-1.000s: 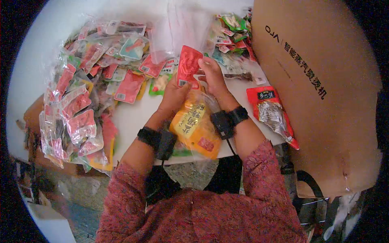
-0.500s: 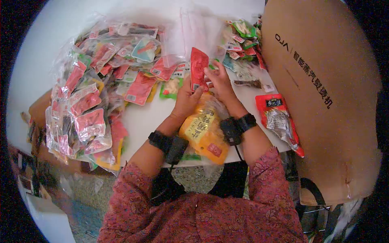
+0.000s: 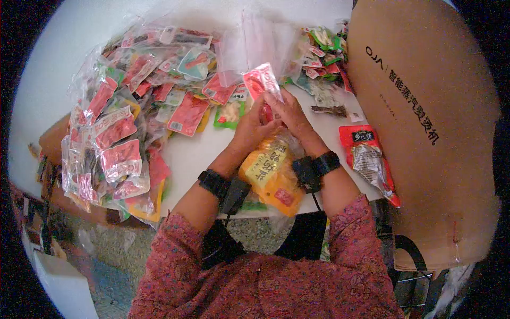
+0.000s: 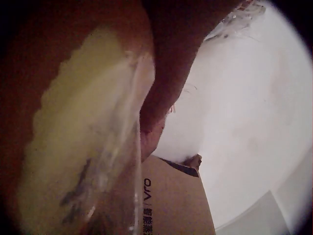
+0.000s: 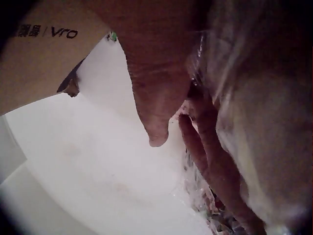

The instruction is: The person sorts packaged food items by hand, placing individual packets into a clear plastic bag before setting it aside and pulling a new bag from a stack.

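Red packet pinched by both hands, seemingly above yellow bag.

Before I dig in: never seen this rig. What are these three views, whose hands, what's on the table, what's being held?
No machine here: a person works with two bare hands, wearing a camera on the head and one on each wrist. The wide picture is the head view, looking down. The left hand and right hand together hold a small red packet above a clear bag with a yellow packet inside. The white table carries a heap of bagged red packets on the left, a second pile of mixed packets at the back, and a red and silver pouch. A big cardboard box stands on the right. The two wrist views are close and blurry: mostly fingers, plastic and the box.
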Action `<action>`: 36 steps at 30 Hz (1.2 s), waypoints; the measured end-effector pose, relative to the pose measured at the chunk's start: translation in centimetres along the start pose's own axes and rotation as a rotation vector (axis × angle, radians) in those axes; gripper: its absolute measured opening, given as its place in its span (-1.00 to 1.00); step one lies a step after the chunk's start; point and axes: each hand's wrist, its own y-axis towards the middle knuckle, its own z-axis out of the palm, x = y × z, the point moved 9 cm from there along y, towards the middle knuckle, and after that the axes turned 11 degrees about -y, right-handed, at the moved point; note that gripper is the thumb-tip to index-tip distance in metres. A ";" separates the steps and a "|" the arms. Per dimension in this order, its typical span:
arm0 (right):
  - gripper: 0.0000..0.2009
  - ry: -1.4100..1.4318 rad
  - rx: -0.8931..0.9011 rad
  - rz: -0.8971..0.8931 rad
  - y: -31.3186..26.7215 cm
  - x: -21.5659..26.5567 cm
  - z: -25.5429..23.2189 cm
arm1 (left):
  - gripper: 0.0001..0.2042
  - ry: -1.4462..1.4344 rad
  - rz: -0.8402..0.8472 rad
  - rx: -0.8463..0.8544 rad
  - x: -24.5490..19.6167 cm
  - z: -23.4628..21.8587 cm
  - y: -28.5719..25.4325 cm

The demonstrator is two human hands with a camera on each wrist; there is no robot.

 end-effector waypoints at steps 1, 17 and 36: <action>-0.62 -0.074 -0.026 0.058 0.0 -0.5 -0.8 | -0.48 -0.139 0.028 0.070 0.3 0.6 0.1; -0.78 0.367 -0.129 0.174 -0.1 -0.9 -1.5 | -0.84 -0.189 0.251 -0.070 -2.7 -1.3 -0.8; -0.74 0.488 -0.144 0.121 0.1 -0.1 -1.7 | -0.86 -0.433 -0.150 -0.114 0.4 -0.8 -0.6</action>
